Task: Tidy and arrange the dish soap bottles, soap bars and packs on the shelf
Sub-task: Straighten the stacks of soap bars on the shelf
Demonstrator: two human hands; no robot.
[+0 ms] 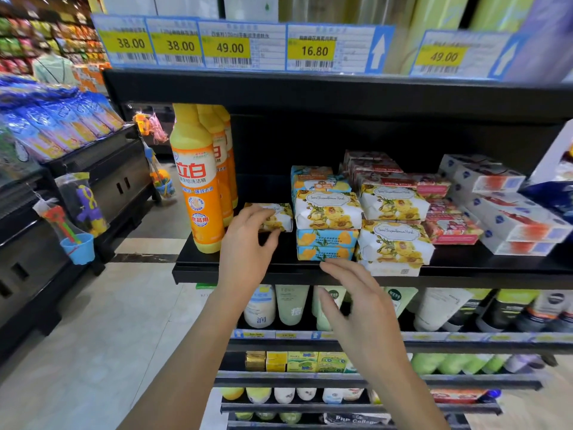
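- Near the black metal shelf's (235, 273) left end, left hand (248, 240) pinches a yellow-flowered paper-wrapped soap bar (280, 217), lengthwise along the edge, matching stack (328, 212) just right.
- Right hand (359, 296) hovers, fingers spread, empty.

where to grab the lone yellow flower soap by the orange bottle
Pinch the near edge of the wrapped yellow floral soap bar from the open front: it lies flat between the orange dish soap bottle and stacked bars. The left hand grips it so.

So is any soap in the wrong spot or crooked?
Yes. One flowered soap bar sits alone beside the dish soap bottles, gripped by the left hand, apart from its matching stack. A second flowered bar lies on the blue packs, a mixed pile.
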